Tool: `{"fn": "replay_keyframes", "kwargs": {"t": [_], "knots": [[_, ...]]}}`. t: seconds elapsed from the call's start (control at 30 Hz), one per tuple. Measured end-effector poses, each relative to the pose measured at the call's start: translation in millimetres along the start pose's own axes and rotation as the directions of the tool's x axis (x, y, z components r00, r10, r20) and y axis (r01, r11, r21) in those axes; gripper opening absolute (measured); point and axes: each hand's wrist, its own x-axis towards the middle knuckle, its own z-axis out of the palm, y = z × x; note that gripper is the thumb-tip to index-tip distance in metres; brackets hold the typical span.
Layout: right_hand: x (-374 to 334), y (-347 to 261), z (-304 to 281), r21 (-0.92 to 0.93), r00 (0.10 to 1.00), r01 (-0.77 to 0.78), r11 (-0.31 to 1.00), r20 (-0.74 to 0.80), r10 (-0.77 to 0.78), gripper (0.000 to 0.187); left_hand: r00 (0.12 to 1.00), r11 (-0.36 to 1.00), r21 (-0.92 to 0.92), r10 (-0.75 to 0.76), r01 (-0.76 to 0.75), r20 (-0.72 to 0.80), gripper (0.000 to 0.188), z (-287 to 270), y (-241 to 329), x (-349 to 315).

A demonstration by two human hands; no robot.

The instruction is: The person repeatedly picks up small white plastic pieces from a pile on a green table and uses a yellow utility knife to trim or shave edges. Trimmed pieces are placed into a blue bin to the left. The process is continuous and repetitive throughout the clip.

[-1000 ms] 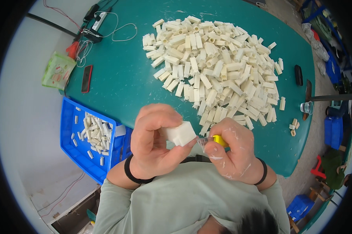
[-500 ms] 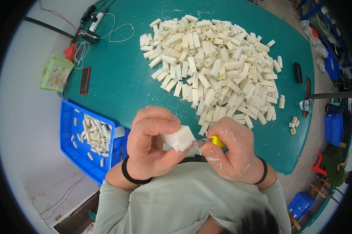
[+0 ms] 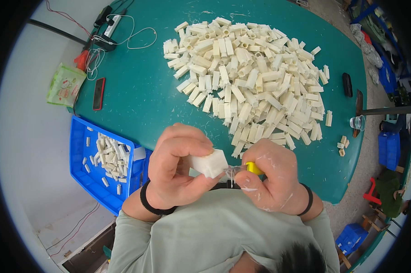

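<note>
Between the thumb and fingers of my left hand is a white block-shaped plastic piece, held tilted toward my right hand. My right hand is closed around a yellow-handled trimming knife; most of its handle is hidden in the fist. Its thin blade reaches to the near edge of the white piece, and a thin white shaving dangles there. More shavings cling to the right hand's skin. Just beyond both hands lies a large heap of cream-white rectangular tubes, many with ragged ends.
A blue bin with small white pieces stands at the left. On the green table are a red-edged phone, a power strip with cables, a black case, a clear glass and a few loose pieces at the right.
The knife blade has shifted slightly, and the shaving now hangs down between the hands. The white piece has turned a little; both hands keep their grip.
</note>
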Motion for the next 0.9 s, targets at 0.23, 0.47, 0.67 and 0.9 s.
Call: {"fn": "replay_keyframes", "kwargs": {"t": [0.23, 0.47, 0.67, 0.9], "knots": [[1, 0, 0, -0.034, 1.0, 0.019, 0.999, 0.022, -0.019, 0.028, 0.999, 1.0, -0.005, 0.008, -0.008, 0.036, 0.037, -2, 2, -1], [0, 3, 0, -0.037, 0.999, 0.032, 0.999, 0.017, -0.031, 0.031, 0.997, 1.0, -0.006, 0.024, -0.024, 0.077, 0.034, -5, 2, -1], [1, 3, 0, -0.039, 0.999, 0.035, 0.999, 0.014, -0.034, 0.03, 0.995, 1.0, -0.017, 0.012, -0.01, 0.098, 0.033, -7, 1, -3], [5, 10, -1, -0.052, 0.996, -0.083, 0.995, -0.041, 0.081, 0.028, 0.939, 0.991, -0.113, 0.1, -0.066, 0.33, 0.028, -6, 8, 0]]}}
